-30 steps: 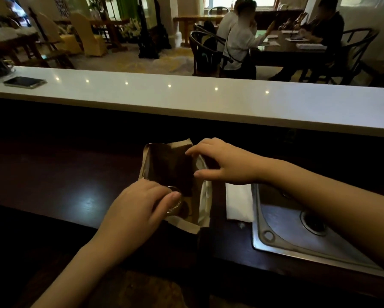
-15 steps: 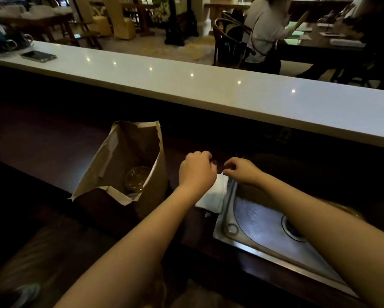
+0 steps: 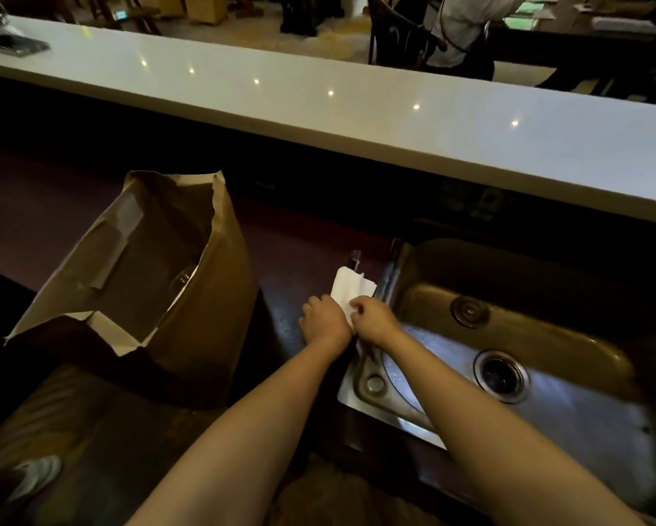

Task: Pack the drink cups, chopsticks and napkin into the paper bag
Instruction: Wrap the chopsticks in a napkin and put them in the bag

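Observation:
A brown paper bag [image 3: 205, 317] stands open on the dark counter at the left. Deep inside it the rim of a clear drink cup [image 3: 182, 279] shows faintly. To its right a white napkin [image 3: 351, 288] lies on the counter beside the sink. My left hand [image 3: 324, 320] and my right hand [image 3: 373, 317] meet at the napkin's near edge. Both have their fingers curled onto the paper. A dark slim object [image 3: 354, 258], perhaps chopsticks, pokes out just beyond the napkin; I cannot tell for sure.
A steel sink [image 3: 546, 336] with a drain [image 3: 500, 375] fills the right side. A raised white bar top [image 3: 356, 108] runs across the back, with a phone [image 3: 15, 45] at its far left. People sit at tables beyond it.
Both hands left the bag's mouth and moved right to the napkin. They have slid down to its near edge and now pinch it. The view has tilted downward.

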